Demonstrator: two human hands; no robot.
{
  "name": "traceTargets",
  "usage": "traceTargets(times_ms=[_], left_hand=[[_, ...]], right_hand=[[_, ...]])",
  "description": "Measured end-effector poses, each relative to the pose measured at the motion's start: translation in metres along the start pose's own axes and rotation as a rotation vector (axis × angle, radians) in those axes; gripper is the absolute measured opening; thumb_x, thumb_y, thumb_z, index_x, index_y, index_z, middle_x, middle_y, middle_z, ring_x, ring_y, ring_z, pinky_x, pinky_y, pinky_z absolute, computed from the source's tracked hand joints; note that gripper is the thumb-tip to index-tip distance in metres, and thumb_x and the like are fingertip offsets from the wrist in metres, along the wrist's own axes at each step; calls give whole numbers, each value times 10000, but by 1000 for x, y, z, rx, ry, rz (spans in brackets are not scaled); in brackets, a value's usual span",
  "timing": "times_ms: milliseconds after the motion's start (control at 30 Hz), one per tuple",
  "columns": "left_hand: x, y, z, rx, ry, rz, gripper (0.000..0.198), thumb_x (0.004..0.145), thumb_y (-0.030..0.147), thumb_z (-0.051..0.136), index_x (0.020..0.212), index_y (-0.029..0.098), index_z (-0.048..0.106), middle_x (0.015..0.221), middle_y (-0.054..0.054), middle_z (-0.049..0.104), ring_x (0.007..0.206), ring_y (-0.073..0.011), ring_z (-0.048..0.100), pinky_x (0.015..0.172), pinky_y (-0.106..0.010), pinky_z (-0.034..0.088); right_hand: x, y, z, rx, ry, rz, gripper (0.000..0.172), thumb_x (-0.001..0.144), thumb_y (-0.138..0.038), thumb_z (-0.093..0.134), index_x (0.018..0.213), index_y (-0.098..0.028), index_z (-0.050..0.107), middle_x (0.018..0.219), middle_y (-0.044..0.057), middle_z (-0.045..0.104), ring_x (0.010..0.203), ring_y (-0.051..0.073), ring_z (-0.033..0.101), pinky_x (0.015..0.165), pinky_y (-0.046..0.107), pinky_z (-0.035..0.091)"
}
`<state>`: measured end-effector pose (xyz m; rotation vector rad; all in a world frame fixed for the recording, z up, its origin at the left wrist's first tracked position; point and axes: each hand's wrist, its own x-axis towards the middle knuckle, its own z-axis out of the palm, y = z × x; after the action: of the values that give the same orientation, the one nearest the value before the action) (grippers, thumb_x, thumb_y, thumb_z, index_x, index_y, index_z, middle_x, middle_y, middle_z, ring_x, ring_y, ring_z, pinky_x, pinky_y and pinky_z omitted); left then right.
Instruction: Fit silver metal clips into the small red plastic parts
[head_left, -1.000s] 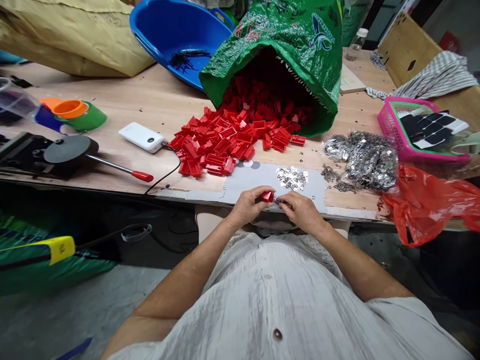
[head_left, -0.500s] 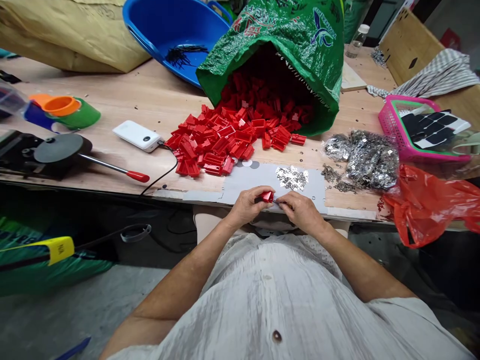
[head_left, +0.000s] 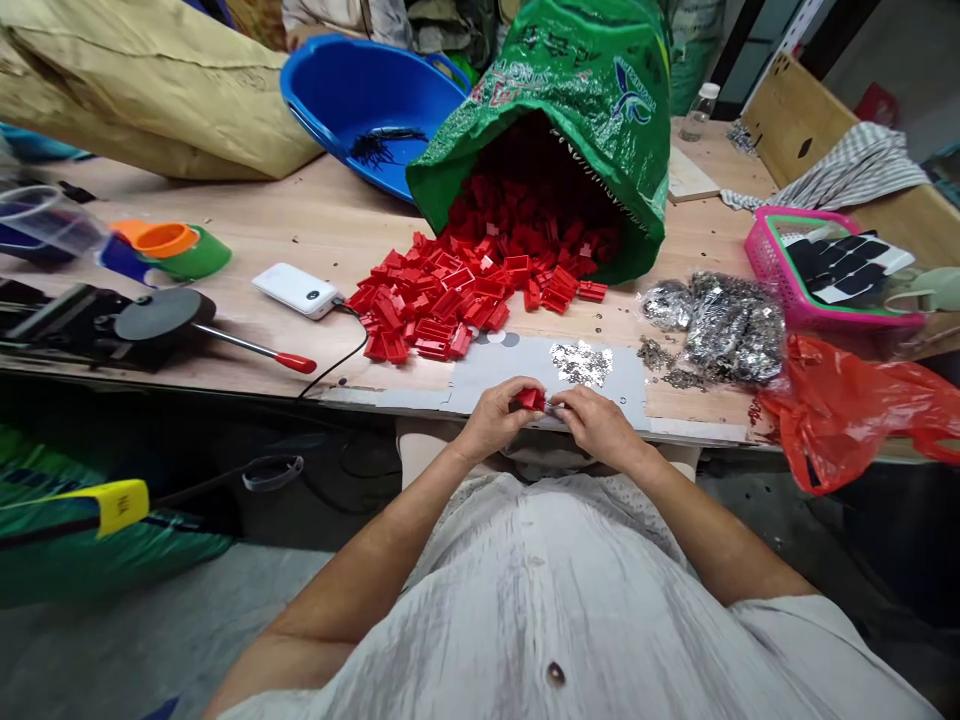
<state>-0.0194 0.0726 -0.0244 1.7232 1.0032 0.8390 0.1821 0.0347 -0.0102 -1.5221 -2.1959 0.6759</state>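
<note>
Between the fingers of my left hand [head_left: 495,418] is a red plastic part [head_left: 530,399], gripped near the table's front edge. Close against its right side, my right hand [head_left: 592,418] pinches a small metal piece [head_left: 553,404]; my fingers hide most of it. Just beyond my hands, a small heap of shiny flat metal pieces [head_left: 582,363] lies on a grey sheet [head_left: 517,362]. Farther back, a big pile of red plastic parts [head_left: 442,290] spills from the mouth of a green woven sack [head_left: 555,60].
A lever tool with a red handle [head_left: 295,363], a white power bank [head_left: 296,291] and its cable are on the left. Behind stands a blue basin [head_left: 322,85]. Bagged metal pieces [head_left: 735,325], a pink basket [head_left: 765,255] and a red plastic bag [head_left: 862,400] occupy the right.
The view has shifted slightly, so the table things appear a little lower and the left side more to the right. Both hands stay together at the red part, which is turned slightly.
</note>
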Motion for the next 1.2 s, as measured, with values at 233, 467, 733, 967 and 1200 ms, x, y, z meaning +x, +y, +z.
traceTargets(times_ms=[233, 467, 733, 967, 1200], left_hand=[[-17, 31, 9, -746, 128, -192, 287, 775, 302, 749, 994, 205, 591, 958, -12, 659, 889, -145, 649, 829, -265, 490], [-26, 57, 23, -1273, 97, -413, 182, 836, 215, 698, 746, 145, 555, 766, -13, 671, 763, -117, 674, 792, -238, 546], [-31, 70, 30, -1396, 274, -578, 210, 953, 148, 490, 798, 116, 628, 822, -60, 698, 775, -139, 690, 870, -321, 576], [-33, 72, 36, -1415, 283, -540, 224, 923, 142, 546, 718, 114, 633, 758, -42, 671, 762, -130, 673, 918, -333, 560], [-49, 38, 42, -1298, 195, -773, 130, 876, 175, 632, 755, 130, 615, 851, -83, 707, 910, -234, 711, 944, -445, 553]], right_hand=[[-18, -15, -22, 303, -3, -71, 321, 987, -255, 395, 1297, -255, 474, 847, -2, 667, 760, 159, 618, 752, 286, 457], [-25, -31, -30, 241, -16, -90, 400, 993, -364, 427, 1381, -280, 478, 844, -7, 716, 736, 157, 657, 697, 258, 464], [-23, -33, -25, 120, 118, -160, 360, 1006, -381, 406, 1302, -272, 579, 1142, 39, 720, 901, 200, 695, 798, 303, 498], [-24, -34, -11, 266, 211, -70, 343, 1007, -383, 382, 1151, -257, 667, 1018, 28, 742, 817, 172, 684, 746, 270, 487], [-37, -1, -16, 333, 132, 124, 384, 1001, -435, 373, 1164, -248, 665, 696, -11, 664, 620, 153, 607, 625, 256, 436]])
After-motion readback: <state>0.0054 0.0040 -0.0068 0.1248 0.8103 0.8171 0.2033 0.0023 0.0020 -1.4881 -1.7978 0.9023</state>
